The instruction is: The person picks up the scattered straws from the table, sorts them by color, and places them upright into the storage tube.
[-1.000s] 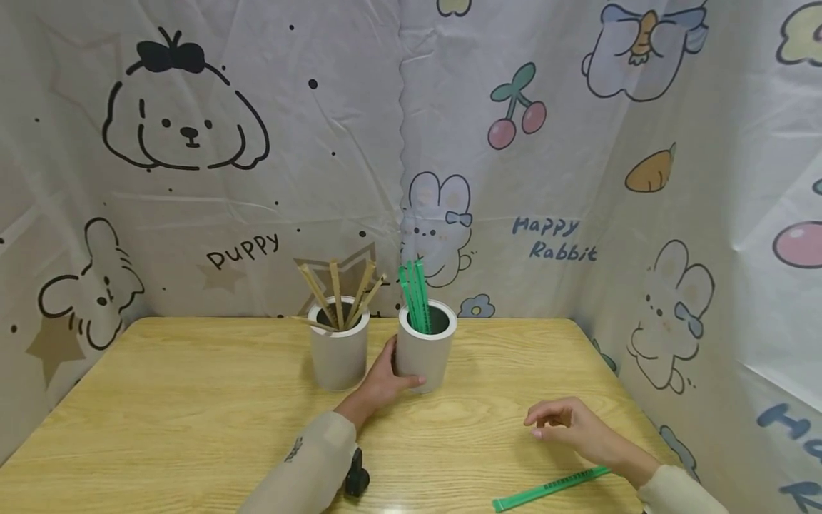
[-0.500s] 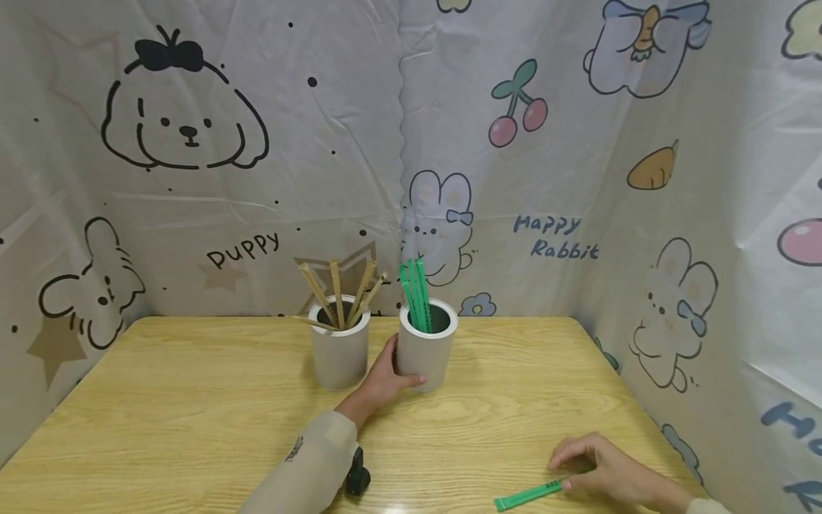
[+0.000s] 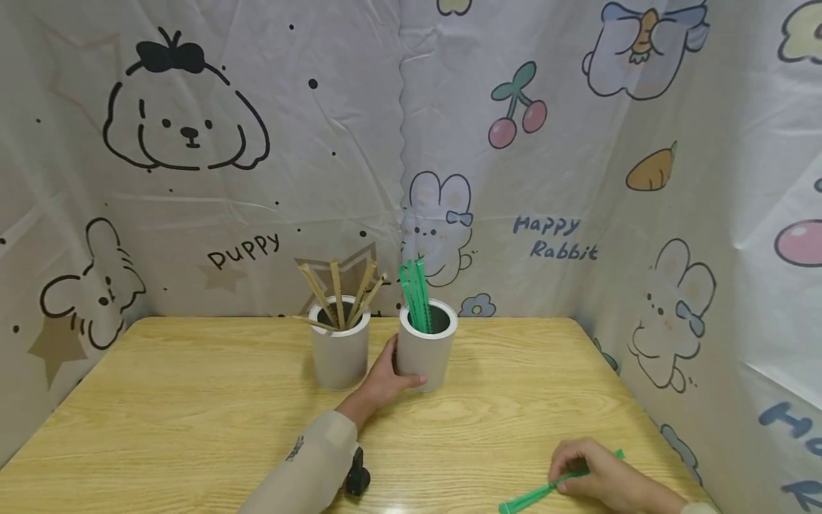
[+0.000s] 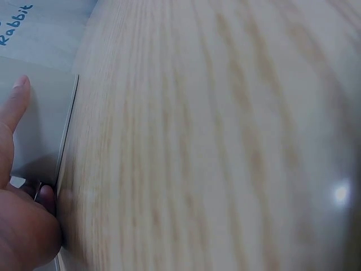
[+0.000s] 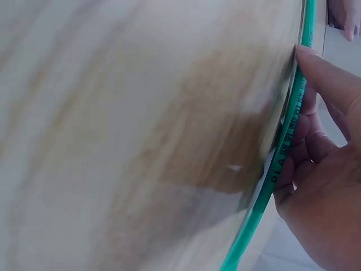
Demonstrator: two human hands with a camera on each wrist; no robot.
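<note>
My left hand [image 3: 384, 378] grips the right-hand white cup [image 3: 429, 355] low on its side, the thumb across its front. In the left wrist view the thumb and part of the palm show against the cup wall [image 4: 42, 130]. Several green wrapped straws [image 3: 417, 296] lean upright in that cup. At the lower right my right hand [image 3: 594, 471] pinches a single green wrapped straw [image 3: 529, 497] near its middle. The right wrist view shows dark print on this straw [image 5: 289, 132], with the thumb on one side and curled fingers behind it.
A second white cup [image 3: 340, 360], holding several brown wrapped straws [image 3: 337, 293], stands just left of the gripped one. A small black object [image 3: 357, 475] is beside the left sleeve. The wooden table [image 3: 160, 428] meets printed curtains [image 3: 321, 178] at the back and sides.
My right hand has come down and right onto the green straw and now pinches it, and the straw has shifted and tilted slightly. The left hand and both cups stay put.
</note>
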